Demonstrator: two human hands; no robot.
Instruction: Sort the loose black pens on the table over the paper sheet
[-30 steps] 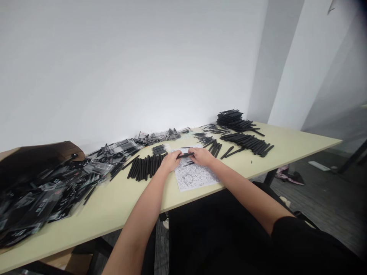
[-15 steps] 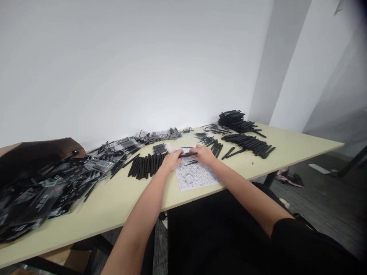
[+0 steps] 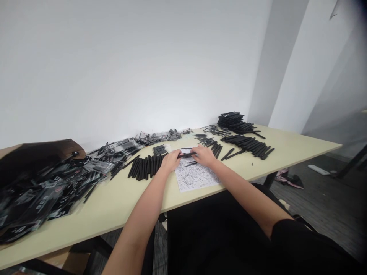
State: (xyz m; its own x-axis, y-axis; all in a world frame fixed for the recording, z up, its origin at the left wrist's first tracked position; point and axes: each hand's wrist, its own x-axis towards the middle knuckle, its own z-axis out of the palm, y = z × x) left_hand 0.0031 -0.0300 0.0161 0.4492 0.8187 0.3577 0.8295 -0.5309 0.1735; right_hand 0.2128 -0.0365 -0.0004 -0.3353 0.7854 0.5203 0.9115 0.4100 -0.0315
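Note:
My left hand (image 3: pixel 171 160) and my right hand (image 3: pixel 205 156) both grip a thin black pen (image 3: pixel 186 155) lying crosswise above a printed black-and-white sheet (image 3: pixel 195 177). A small pale packet (image 3: pixel 186 151) lies under the pen, partly hidden by it. Left of my left hand, a tight row of black pens (image 3: pixel 146 166) lies on the table. Several loose pens (image 3: pixel 215 149) lie just beyond my right hand.
The pale table (image 3: pixel 114 215) carries a heap of packaged black pens (image 3: pixel 43 194) at left, beside a brown cardboard box (image 3: pixel 37 152). Black pen stacks (image 3: pixel 248 146) lie at right. A white wall runs behind; cloth (image 3: pixel 289 179) lies on the dark floor.
My right hand has shifted right along the pen, uncovering the small pale packet. The pen now lies flatter between my hands. The head view has moved slightly.

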